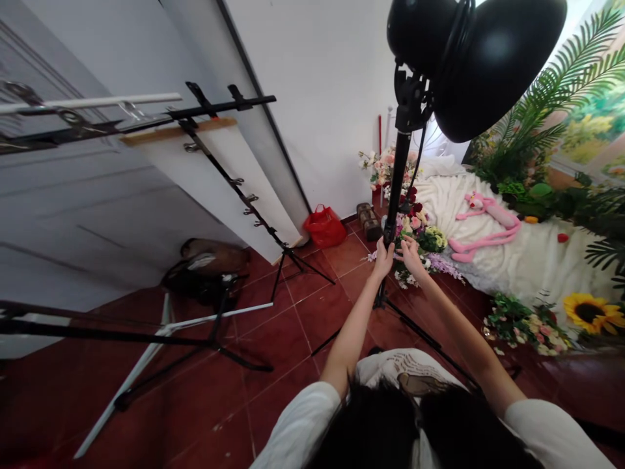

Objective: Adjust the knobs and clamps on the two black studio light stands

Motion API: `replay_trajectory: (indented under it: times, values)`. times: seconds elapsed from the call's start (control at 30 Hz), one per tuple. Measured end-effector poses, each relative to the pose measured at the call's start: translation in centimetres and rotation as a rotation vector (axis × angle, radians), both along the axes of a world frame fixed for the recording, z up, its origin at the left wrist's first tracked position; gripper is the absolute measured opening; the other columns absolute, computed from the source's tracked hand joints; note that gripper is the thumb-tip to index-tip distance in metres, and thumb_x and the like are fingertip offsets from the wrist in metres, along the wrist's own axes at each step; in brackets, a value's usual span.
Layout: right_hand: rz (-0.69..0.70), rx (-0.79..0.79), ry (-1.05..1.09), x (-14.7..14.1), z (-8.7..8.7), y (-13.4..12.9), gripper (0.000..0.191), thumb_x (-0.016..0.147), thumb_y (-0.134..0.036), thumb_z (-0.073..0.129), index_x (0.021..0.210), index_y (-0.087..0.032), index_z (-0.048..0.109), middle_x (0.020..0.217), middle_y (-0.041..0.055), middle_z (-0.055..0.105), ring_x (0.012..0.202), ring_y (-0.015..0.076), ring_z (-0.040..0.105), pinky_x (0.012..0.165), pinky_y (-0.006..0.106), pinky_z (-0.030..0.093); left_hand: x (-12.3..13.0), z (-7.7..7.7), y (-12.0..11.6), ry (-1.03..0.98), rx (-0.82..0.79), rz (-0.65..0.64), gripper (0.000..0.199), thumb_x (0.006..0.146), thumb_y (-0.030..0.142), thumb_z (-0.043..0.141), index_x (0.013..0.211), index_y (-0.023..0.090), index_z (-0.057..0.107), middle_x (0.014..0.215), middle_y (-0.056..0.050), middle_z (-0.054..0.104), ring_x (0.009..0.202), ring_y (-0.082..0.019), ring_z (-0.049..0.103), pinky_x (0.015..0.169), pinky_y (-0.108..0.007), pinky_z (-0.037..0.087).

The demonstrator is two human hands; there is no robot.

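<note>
Steadying light stand (398,172): clasped in left hand (383,259), fingers wrapped, presumably for balance
Right hand (409,255): fingers bent alongside, pinch can't be told

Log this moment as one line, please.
left hand: gripping black light stand; right hand: beside it, contact unclear; lamp: atop stand; pink plush: on white cloth

It looked like a photo studio: a big lamp (498,55) stood at upper right, a backdrop stand (222,168) at left, and a pink toy (499,212) lay on draped cloth (444,195) at right.
</note>
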State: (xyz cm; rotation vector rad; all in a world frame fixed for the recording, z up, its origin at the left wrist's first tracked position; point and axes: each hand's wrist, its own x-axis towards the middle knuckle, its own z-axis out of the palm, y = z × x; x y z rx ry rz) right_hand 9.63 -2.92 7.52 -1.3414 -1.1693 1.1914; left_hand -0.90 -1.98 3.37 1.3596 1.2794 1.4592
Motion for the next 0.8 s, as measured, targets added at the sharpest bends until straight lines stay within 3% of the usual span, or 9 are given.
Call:
replay_trajectory:
  times: [0.13,0.33,0.47,0.67,0.8]
  values:
    - [0.157,0.005,-0.056,0.2,-0.5,-0.1,0.035,0.092,-0.044,0.045,0.119,-0.023,0.054,0.123,0.0081,0.06,0.099,0.0163,0.063,0.084,0.033,0.058,0.1,-0.6,0.6,-0.036,0.001,-0.006,0.059,0.092,0.058,0.044,0.133,0.015,0.048,0.139,-0.017,0.051,0.136,-0.02,0.045,0.115,-0.036,0.032]
    - [0.214,0.239,-0.251,0.9,-1.5,0.1,0.046,0.086,-0.04,0.055,0.127,-0.019,0.051,0.135,0.0142,0.053,0.105,0.0199,0.062,0.096,0.04,0.051,-0.4,-1.8,1.2,-0.057,0.029,-0.039,0.051,0.095,0.054,0.04,0.127,0.017,0.053,0.135,-0.015,0.055,0.132,-0.019,0.048,0.115,-0.035,0.033]
    - [0.192,0.303,-0.358,0.7,-1.5,1.2,0.042,0.091,-0.035,0.045,0.128,-0.016,0.052,0.129,0.0163,0.054,0.11,0.0222,0.058,0.102,0.044,0.046,-0.4,-2.0,1.4,-0.066,0.078,-0.073,0.054,0.095,0.058,0.037,0.124,0.016,0.053,0.134,-0.015,0.056,0.128,-0.019,0.052,0.114,-0.034,0.035]
    - [0.02,0.338,-0.467,0.4,-2.0,2.8,0.038,0.09,-0.03,0.044,0.125,-0.016,0.053,0.124,0.0174,0.052,0.119,0.0253,0.05,0.113,0.049,0.033,-0.3,-1.8,1.5,-0.056,0.037,-0.064,0.051,0.094,0.057,0.04,0.123,0.018,0.055,0.128,-0.014,0.06,0.125,-0.02,0.054,0.113,-0.037,0.037]
    - [0.036,0.295,-0.463,0.5,-2.4,3.8,0.039,0.089,-0.028,0.04,0.124,-0.015,0.053,0.126,0.0174,0.054,0.127,0.0245,0.046,0.116,0.047,0.029,-0.2,-1.8,1.6,-0.061,0.047,-0.047,0.052,0.094,0.057,0.041,0.122,0.016,0.055,0.127,-0.015,0.06,0.127,-0.02,0.052,0.114,-0.038,0.036]
